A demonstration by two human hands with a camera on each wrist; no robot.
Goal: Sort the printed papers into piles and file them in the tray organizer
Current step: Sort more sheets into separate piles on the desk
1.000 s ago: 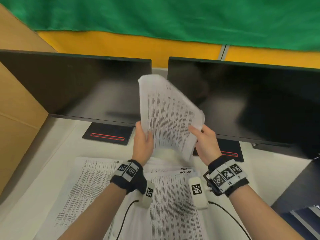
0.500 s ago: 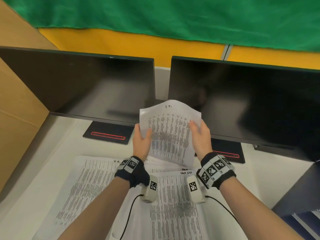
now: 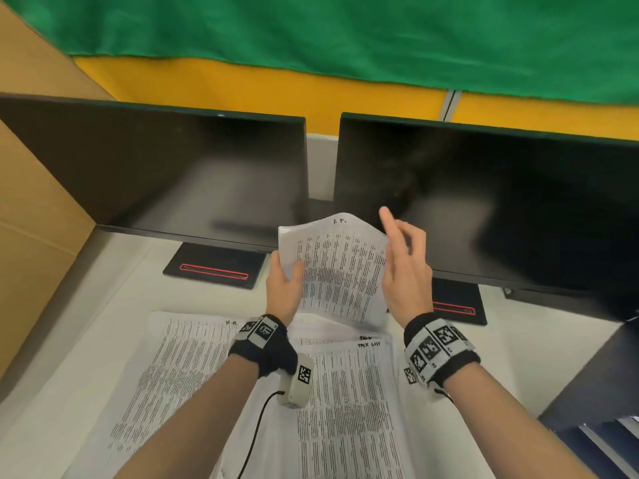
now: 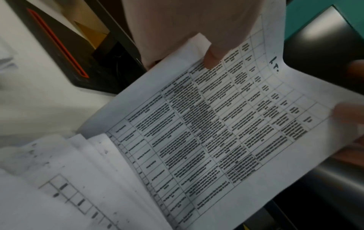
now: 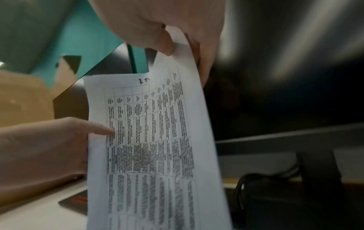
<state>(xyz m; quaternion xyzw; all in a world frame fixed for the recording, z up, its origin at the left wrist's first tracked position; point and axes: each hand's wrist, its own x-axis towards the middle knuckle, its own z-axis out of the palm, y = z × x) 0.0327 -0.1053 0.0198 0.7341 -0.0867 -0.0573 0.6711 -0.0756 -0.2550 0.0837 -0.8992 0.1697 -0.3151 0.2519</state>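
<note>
I hold one printed sheet (image 3: 340, 267) upright above the desk, a table of text with "I.T." handwritten at its top. My left hand (image 3: 283, 285) grips its left edge, thumb (image 4: 212, 59) on the printed face. My right hand (image 3: 404, 267) is at the right edge. In the right wrist view its thumb (image 5: 165, 45) and the fingers behind pinch the sheet (image 5: 153, 140) near the top corner. In the head view the index finger sticks up free. Two piles lie on the desk below: a left pile (image 3: 179, 375) and a middle pile (image 3: 349, 409) headed "TASK LIST".
Two dark monitors (image 3: 155, 174) (image 3: 501, 209) stand close behind the sheet, their black bases (image 3: 214, 267) marked with red strips. A cardboard wall (image 3: 31, 202) bounds the left. A dark slatted object (image 3: 605, 444) sits at the bottom right, off the white desk (image 3: 69, 392).
The sheet has come down from in front of the monitors to just above the piles and now faces me squarely. My right index finger has lifted off it.
</note>
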